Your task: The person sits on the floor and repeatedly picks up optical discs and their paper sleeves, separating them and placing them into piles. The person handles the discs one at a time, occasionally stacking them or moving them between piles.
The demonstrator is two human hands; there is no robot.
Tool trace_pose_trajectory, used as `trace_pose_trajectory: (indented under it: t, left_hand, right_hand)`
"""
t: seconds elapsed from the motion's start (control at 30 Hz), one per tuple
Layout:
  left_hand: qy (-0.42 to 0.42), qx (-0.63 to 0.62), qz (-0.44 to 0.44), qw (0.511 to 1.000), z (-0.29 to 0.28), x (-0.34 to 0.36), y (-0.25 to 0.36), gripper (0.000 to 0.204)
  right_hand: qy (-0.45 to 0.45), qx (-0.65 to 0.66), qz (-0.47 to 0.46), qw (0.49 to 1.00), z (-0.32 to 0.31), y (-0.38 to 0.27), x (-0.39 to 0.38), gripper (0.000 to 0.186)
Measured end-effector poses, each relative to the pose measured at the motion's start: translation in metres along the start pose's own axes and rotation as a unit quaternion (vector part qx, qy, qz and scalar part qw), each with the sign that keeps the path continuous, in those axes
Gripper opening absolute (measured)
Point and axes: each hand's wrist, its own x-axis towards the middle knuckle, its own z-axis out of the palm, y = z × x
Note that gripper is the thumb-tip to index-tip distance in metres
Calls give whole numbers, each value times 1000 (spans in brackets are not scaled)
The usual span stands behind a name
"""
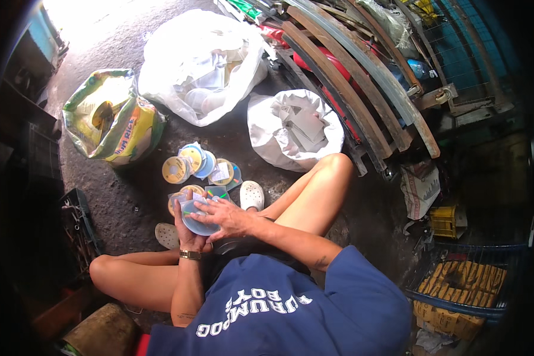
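Observation:
In front of my lap I hold a clear, rounded plastic disc case [197, 224]. My left hand [187, 236], with a watch at its wrist, supports it from below and the left side. Over its right side lies my right hand [228, 218], its fingers spread across the top. Just beyond my hands, round discs with tan labels [175, 170] lie in small piles on the floor. Some are in clear cases, and a blue-tinted disc [206, 164] sits among them. Another clear square case [218, 193] lies right behind my fingers. What is inside the held case is partly hidden.
A printed yellow-green sack [139, 130] stands at left, a large white bag of clear plastic [160, 71] behind, and a white sack of grey flat pieces [264, 133] at right. Long metal bars [344, 77] lean beyond it. A tool tray [80, 222] is at far left, a blue basket [486, 310] at lower right.

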Motion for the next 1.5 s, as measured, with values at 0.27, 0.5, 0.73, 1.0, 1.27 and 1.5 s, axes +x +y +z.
trace_pose_trajectory:
  t: [0.27, 0.5, 0.73, 1.0, 1.27, 1.5]
  left_hand:
    - [-109, -38, 27, 993, 23, -7, 16, 86]
    - [134, 6, 94, 987, 13, 20, 18, 57]
    - [234, 135, 162, 949, 0, 14, 12, 72]
    - [238, 1, 135, 962, -49, 26, 23, 68]
    - [240, -2, 121, 963, -58, 31, 27, 75]
    - [231, 96, 93, 964, -38, 26, 19, 96]
  right_hand:
    - [-67, 153, 23, 986, -81, 15, 30, 38]
    - [227, -123, -115, 959, -38, 6, 45, 44]
    - [199, -11, 67, 978, 8, 1, 36, 39]
    - [47, -14, 100, 994, -81, -31, 88, 19]
    - [29, 451, 73, 889, -156, -40, 168, 31]
    - [-29, 49, 117, 992, -27, 12, 79, 81]
